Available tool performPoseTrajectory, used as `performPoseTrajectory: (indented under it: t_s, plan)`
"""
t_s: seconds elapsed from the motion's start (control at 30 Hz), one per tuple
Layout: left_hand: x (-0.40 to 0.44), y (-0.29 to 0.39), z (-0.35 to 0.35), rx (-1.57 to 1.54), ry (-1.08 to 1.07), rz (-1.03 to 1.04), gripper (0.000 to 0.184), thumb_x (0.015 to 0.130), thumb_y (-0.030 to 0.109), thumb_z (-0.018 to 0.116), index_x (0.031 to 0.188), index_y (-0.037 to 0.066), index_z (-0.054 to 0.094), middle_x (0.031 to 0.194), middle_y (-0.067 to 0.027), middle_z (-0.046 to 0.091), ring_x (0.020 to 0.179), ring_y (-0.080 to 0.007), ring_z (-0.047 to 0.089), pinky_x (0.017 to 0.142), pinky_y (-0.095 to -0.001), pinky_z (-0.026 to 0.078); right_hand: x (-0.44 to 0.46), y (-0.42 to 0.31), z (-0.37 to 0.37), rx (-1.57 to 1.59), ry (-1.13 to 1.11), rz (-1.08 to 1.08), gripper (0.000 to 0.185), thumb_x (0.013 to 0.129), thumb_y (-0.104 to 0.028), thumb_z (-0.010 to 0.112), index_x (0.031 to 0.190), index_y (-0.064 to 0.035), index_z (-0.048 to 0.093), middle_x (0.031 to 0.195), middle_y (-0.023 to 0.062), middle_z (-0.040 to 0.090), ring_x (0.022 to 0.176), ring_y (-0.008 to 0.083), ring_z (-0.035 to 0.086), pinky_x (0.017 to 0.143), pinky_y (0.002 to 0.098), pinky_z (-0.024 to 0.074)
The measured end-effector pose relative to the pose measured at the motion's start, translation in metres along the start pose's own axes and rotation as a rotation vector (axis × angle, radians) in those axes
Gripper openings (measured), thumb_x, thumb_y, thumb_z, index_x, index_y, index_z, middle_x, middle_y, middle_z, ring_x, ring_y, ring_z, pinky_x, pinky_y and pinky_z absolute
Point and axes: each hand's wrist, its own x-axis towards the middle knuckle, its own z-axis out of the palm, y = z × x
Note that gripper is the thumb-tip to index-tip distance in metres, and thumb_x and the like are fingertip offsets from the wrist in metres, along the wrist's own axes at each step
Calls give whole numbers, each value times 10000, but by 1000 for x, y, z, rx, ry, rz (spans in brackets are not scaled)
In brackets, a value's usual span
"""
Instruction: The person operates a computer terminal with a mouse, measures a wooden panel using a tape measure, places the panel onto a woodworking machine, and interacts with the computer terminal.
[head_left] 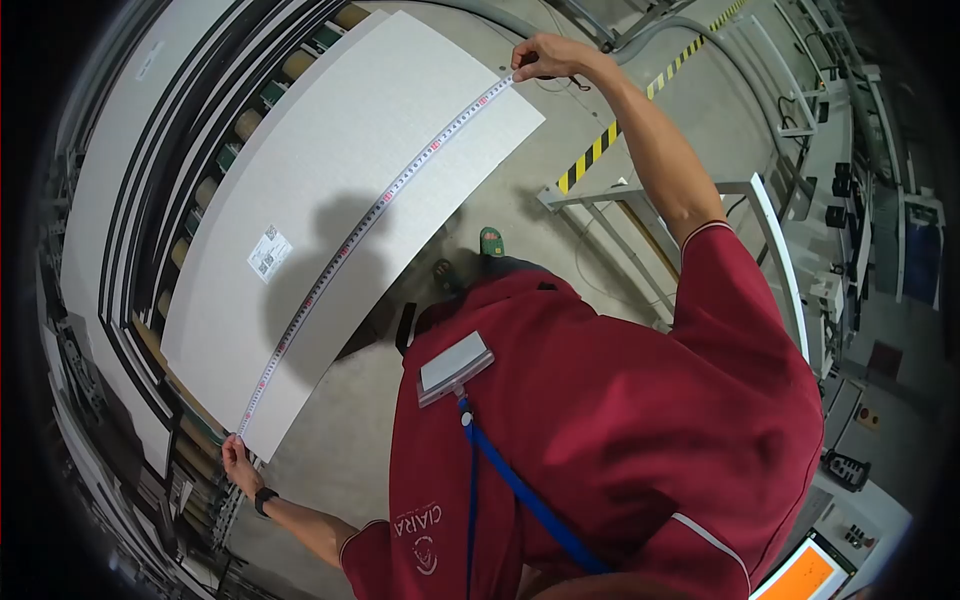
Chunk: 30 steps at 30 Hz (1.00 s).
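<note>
A white measuring tape [388, 195] with black graduations and red-marked figures lies across a large, pale flat panel [400, 90], running from one end of it to the other, nearer the edge that faces the person's body. The left hand [241, 468], with a black watch [264, 500] on its wrist, is at the lower-left corner of the panel, its thumb and fingertips pinching one end of the tape there. The right hand [548, 58] is at the far end, just beside the panel's upper-right edge, with thumb and forefinger pressed together on the tape and the other fingers curled in; a small dark loop [580, 86] shows near its wrist. Between the two hands the tape looks stretched out, its line appearing curved in this wide view. On the panel, apart from the tape, is a white printed label [269, 253] with square codes, and a shadow falls across the middle. Along the panel's other long side are conveyor rollers [247, 123]. The person wears a maroon shirt [640, 400] and a blue lanyard [535, 505] with a badge holder [455, 368]. A green sandal [491, 242] stands on the floor, well short of black-and-yellow striped tape [597, 152]; an orange screen [803, 573] glows at lower right.
</note>
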Motion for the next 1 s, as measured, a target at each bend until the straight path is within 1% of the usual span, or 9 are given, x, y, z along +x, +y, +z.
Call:
performPoseTrajectory:
  t_s: [0.47, 0.63, 0.67, 0.73, 0.77, 0.83, 0.9, 0.93, 1.0]
  plan:
    - [-1, 1, 3, -3, 12, 50, 180, 945, 197, 623, 1048, 49, 623, 969, 34, 603, 870, -85, 553, 785, -222, 440, 2, -7, 2, -1, -44, -26, 224, 832, -254, 726, 907, -54, 659, 688, 2, 578, 654, 135, 492, 606, 318, 401]
    - [-16, 30, 1, 41, 85, 95, 160, 939, 183, 627, 990, 32, 621, 945, 10, 589, 845, -96, 542, 794, -240, 458, -28, -18, 0, -66, -9, -87, 134, 876, -192, 628, 889, -59, 636, 685, 15, 573, 617, 135, 495, 593, 313, 426]
    - [-22, 47, 5, 38, 53, 168, 160, 938, 186, 627, 989, 34, 622, 935, 3, 595, 856, -96, 543, 787, -243, 458, -49, -37, -5, -55, -44, -147, 165, 874, -224, 617, 923, -69, 646, 698, 52, 603, 592, 166, 532, 602, 333, 436]
    - [-24, 88, 36, 71, 100, 263, 174, 934, 189, 633, 984, 23, 619, 938, -6, 607, 871, -97, 545, 788, -239, 455, -91, -64, 20, -98, -15, -49, 187, 864, -210, 613, 1007, -107, 677, 776, 60, 661, 634, 182, 585, 647, 335, 475]
    - [-27, 119, 65, 190, 62, 406, 172, 936, 177, 627, 992, 15, 622, 965, -18, 620, 899, -105, 553, 810, -241, 454, -105, -66, 43, -69, -38, -123, 200, 858, -214, 615, 1019, -124, 690, 791, 58, 678, 659, 190, 607, 658, 332, 490]
    - [-26, 166, 133, 229, -70, 465, 139, 943, 137, 602, 1013, 20, 632, 1004, -19, 625, 929, -119, 561, 844, -257, 453, -126, -97, 74, 260, -374, 89, 167, 856, -200, 617, 955, -89, 693, 670, 35, 619, 632, 128, 568, 609, 311, 470]
    - [-18, 191, 214, 146, -221, 560, 99, 910, 49, 602, 1002, 38, 634, 967, -52, 629, 914, -134, 584, 799, -241, 474, -147, -110, 116, 408, -435, 109, 159, 891, -191, 598, 936, -67, 685, 636, -1, 577, 616, 90, 529, 592, 283, 451]
    - [-32, 212, 259, -44, -336, 736, 137, 883, -20, 592, 998, 43, 631, 966, -59, 624, 909, -132, 595, 748, -249, 490, -156, -120, 132, 510, -427, 199, 179, 918, -211, 583, 939, -65, 684, 651, -13, 577, 623, 83, 522, 588, 273, 446]
    - [-55, 241, 326, 113, -528, 699, 140, 864, -57, 572, 958, 37, 615, 985, -82, 617, 861, -148, 611, 683, -285, 503, -184, -134, 165, 713, -360, 314, 225, 967, -257, 552, 951, -70, 677, 674, -32, 568, 627, 62, 513, 576, 246, 442]
